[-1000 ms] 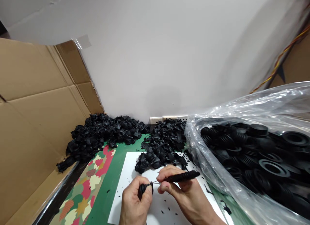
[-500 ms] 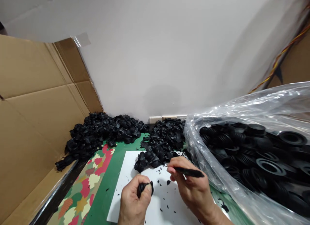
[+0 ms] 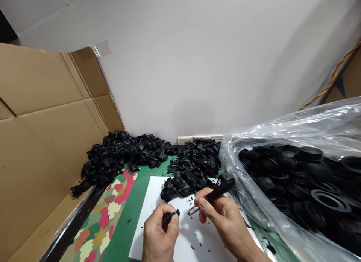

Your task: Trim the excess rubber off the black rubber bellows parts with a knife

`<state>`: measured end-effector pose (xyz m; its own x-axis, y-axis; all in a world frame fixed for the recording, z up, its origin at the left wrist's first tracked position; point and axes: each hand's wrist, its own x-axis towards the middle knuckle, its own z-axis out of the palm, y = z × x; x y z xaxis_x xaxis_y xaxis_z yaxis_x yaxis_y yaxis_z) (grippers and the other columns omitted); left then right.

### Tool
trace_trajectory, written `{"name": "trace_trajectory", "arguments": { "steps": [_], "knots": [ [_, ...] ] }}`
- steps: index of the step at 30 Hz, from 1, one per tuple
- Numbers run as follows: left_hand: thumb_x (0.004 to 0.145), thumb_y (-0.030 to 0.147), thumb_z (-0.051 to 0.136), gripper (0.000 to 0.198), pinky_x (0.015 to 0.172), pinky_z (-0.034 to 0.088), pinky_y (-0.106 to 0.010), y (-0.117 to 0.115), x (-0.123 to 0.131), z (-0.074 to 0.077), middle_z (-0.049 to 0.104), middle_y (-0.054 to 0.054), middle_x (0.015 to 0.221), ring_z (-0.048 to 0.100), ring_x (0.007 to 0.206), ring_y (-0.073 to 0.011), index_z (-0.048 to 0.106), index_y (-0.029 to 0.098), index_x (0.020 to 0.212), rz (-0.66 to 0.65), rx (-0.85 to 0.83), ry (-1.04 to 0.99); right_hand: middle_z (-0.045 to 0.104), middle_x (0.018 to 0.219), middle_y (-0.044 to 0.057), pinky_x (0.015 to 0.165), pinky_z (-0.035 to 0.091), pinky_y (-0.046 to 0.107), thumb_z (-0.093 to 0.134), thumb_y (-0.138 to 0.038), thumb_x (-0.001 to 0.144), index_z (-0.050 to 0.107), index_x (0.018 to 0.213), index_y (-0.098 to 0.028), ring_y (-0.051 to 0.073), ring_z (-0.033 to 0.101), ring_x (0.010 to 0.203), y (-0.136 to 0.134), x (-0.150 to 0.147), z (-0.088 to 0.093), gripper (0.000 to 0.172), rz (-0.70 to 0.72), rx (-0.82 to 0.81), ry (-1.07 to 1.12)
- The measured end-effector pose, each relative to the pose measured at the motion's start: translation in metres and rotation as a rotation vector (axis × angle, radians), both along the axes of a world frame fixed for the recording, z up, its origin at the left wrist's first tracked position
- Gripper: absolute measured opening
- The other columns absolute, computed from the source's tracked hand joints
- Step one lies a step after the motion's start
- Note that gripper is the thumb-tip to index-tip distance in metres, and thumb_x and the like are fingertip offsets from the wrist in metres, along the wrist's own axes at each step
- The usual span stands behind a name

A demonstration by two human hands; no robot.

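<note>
My left hand point(image 3: 159, 235) is closed around a small black ribbed rubber part point(image 3: 170, 218) above a white sheet point(image 3: 158, 201). My right hand point(image 3: 218, 213) pinches black-handled tweezers point(image 3: 214, 195), their metal tips pointing left toward the part and a short gap away from it. Small black scraps lie scattered on the sheet under both hands.
A heap of black rubber parts point(image 3: 121, 156) lies at the back left, and another heap point(image 3: 191, 168) at the back middle. A clear plastic bag point(image 3: 296, 186) full of larger black ribbed rings fills the right. Cardboard point(image 3: 42, 122) walls the left side. A green mat point(image 3: 126, 217) covers the table.
My right hand swung the tweezers away from the part toward the far heap, then brought them back with the tips near the part. The left hand kept its grip.
</note>
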<state>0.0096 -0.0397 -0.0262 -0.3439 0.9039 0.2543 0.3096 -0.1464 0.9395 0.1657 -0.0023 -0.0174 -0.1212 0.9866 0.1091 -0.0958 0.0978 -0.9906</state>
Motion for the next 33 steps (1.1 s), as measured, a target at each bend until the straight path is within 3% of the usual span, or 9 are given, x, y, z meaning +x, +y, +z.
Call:
{"name": "trace_trajectory", "arguments": {
  "steps": [7, 12, 24, 33],
  "knots": [
    [0.066, 0.041, 0.070, 0.025, 0.039, 0.029, -0.019, 0.000, 0.001, 0.004, 0.042, 0.006, 0.048, 0.034, 0.043, -0.0084, 0.066, 0.017, 0.067, -0.037, -0.116, -0.179, 0.050, 0.045, -0.005, 0.045, 0.036, 0.022, 0.055, -0.057, 0.079, 0.053, 0.070, -0.017, 0.011, 0.046, 0.041, -0.012, -0.012, 0.006, 0.041, 0.190, -0.157, 0.065],
    [0.063, 0.049, 0.072, 0.034, 0.036, 0.027, -0.017, 0.000, 0.003, 0.009, 0.042, 0.007, 0.047, 0.032, 0.038, -0.0058, 0.066, 0.015, 0.068, -0.078, -0.199, -0.301, 0.052, 0.057, -0.004, 0.041, 0.035, 0.020, 0.061, -0.053, 0.074, 0.056, 0.073, -0.016, 0.008, 0.045, 0.042, -0.016, -0.015, 0.012, 0.037, 0.205, -0.230, 0.060],
    [0.065, 0.044, 0.071, 0.030, 0.035, 0.022, -0.016, 0.003, -0.001, 0.009, 0.047, 0.005, 0.044, 0.034, 0.036, -0.0051, 0.068, 0.014, 0.067, -0.160, -0.233, -0.439, 0.048, 0.056, -0.006, 0.040, 0.035, 0.019, 0.059, -0.039, 0.078, 0.057, 0.072, -0.016, 0.008, 0.043, 0.043, -0.014, -0.017, 0.011, 0.023, 0.186, -0.208, 0.023],
    [0.065, 0.044, 0.072, 0.030, 0.038, 0.031, -0.018, 0.001, 0.001, 0.013, 0.046, 0.006, 0.049, 0.037, 0.039, -0.0060, 0.068, 0.015, 0.071, -0.133, -0.135, -0.326, 0.048, 0.056, -0.005, 0.041, 0.034, 0.020, 0.058, -0.040, 0.078, 0.057, 0.074, -0.016, 0.008, 0.043, 0.043, -0.013, -0.017, 0.008, 0.025, 0.185, -0.203, 0.005]
  ]
}}
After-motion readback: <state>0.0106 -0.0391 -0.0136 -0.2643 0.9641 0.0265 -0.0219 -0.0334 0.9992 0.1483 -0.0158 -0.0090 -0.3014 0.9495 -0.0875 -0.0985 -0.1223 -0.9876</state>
